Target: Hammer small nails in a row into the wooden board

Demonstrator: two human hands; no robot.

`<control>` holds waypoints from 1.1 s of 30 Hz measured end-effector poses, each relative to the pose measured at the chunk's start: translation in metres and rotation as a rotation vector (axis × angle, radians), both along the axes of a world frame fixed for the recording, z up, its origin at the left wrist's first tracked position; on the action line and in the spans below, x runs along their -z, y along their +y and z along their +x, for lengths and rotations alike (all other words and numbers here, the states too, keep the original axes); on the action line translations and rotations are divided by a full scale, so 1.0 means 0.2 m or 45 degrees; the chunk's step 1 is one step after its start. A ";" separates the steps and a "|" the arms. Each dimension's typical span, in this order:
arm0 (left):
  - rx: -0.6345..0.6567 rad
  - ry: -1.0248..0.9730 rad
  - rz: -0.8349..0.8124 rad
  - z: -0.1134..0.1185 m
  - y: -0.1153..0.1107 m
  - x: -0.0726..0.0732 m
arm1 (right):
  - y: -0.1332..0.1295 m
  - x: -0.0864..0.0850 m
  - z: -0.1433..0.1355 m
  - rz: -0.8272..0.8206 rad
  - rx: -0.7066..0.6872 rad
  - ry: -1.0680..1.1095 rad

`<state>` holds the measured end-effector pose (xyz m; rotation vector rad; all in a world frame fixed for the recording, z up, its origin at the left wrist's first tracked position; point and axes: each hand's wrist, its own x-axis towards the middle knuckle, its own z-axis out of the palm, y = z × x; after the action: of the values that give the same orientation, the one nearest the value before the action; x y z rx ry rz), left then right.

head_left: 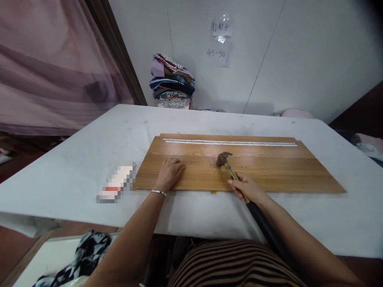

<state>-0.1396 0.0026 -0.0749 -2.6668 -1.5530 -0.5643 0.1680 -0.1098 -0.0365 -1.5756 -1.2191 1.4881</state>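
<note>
A wooden board (269, 173) lies flat on a table with a white cover. Two white strips (230, 143) run along its far side, and a row of small dark marks (241, 167) shows near its middle. My right hand (247, 187) is wrapped round the handle of a claw hammer (223, 159), whose rusty head is at the board's middle, by the left part of the row. Whether the head touches the wood I cannot tell. My left hand (171, 172) rests on the board's left part, its fingers lying on the wood with nothing visible in them.
A blurred pale flat object (117, 181) lies left of the board on the white table (89, 147). Folded clothes (172, 81) are stacked behind the table, against the wall. A curtain hangs at the left. Patterned cloth (89, 251) lies at the lower left.
</note>
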 end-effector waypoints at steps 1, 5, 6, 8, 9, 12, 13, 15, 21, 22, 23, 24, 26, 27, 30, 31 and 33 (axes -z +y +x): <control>0.026 0.000 0.005 0.00 0.00 0.00 | 0.00 0.00 0.00 0.001 -0.001 0.005; 0.081 -0.005 0.011 0.01 -0.01 -0.02 | 0.00 0.00 0.00 -0.001 -0.016 0.001; 0.094 -0.008 0.008 0.01 -0.01 -0.02 | 0.00 -0.01 -0.01 -0.001 -0.020 -0.005; 0.126 -0.017 -0.001 0.01 -0.01 -0.02 | 0.00 -0.01 -0.01 0.006 -0.022 -0.010; 0.138 -0.023 -0.003 0.01 -0.01 -0.02 | 0.00 -0.02 -0.01 0.010 -0.022 -0.008; 0.153 -0.038 -0.007 0.01 0.00 -0.01 | 0.00 -0.02 -0.01 0.019 -0.022 -0.004; 0.153 -0.040 -0.012 0.01 0.00 0.00 | 0.00 -0.02 0.00 0.020 -0.021 -0.008; 0.153 -0.030 -0.035 0.01 0.01 -0.01 | 0.01 -0.01 0.00 0.020 -0.026 -0.012; 0.204 0.141 -0.083 0.03 0.01 -0.04 | 0.01 -0.01 0.00 0.017 -0.003 0.010; 0.214 0.167 -0.088 0.03 0.01 -0.05 | 0.01 -0.01 0.00 0.014 -0.002 0.008; 0.219 0.187 -0.091 0.04 0.01 -0.05 | 0.01 -0.02 0.00 0.012 -0.003 0.006; 0.221 0.202 -0.095 0.04 0.00 -0.06 | 0.01 -0.02 0.00 0.012 -0.004 0.004; 0.224 0.220 -0.102 0.04 -0.01 -0.06 | 0.02 -0.03 0.01 0.010 -0.007 -0.003; 0.225 0.222 -0.105 0.04 -0.02 -0.05 | 0.02 -0.03 0.01 0.006 -0.010 -0.008; 0.207 0.209 -0.105 0.04 -0.04 -0.05 | 0.02 -0.04 0.00 -0.009 -0.033 -0.013; 0.194 0.208 -0.103 0.05 -0.04 -0.05 | 0.02 -0.04 0.00 -0.012 -0.037 -0.007; 0.183 0.220 -0.101 0.05 -0.05 -0.05 | 0.03 -0.04 0.00 -0.009 -0.033 0.009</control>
<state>-0.1301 -0.0065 -0.0651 -2.8148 -1.3760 -0.2706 0.1680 -0.1046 -0.0291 -1.5630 -1.2358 1.5149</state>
